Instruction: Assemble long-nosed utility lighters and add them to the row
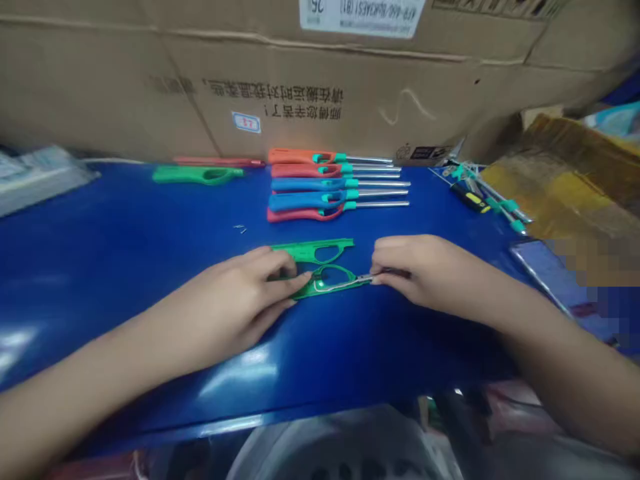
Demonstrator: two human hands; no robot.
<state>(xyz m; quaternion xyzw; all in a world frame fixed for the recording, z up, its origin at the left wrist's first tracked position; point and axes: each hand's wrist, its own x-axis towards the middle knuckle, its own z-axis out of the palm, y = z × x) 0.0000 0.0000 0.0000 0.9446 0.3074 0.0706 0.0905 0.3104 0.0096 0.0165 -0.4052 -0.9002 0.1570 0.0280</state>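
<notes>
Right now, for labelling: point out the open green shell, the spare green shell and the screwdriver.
open green shell (pixel 320 287): head view, its middle.
spare green shell (pixel 300 249): head view, handle.
screwdriver (pixel 470 199): head view, handle.

Left hand (pixel 245 293) and right hand (pixel 415 273) are bare, both forearms uncovered to the picture's edge.

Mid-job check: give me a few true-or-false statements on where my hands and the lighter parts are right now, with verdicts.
1. The left hand rests on the green plastic lighter shell on the blue table. True.
2. The right hand holds a screwdriver. False: it pinches the thin metal part at the shell's front; the black-and-yellow screwdriver lies apart.
3. Five lighters with metal tubes lie in a row behind the hands. True.
4. The second green shell half sits on the cardboard box. False: it lies on the table.
</notes>
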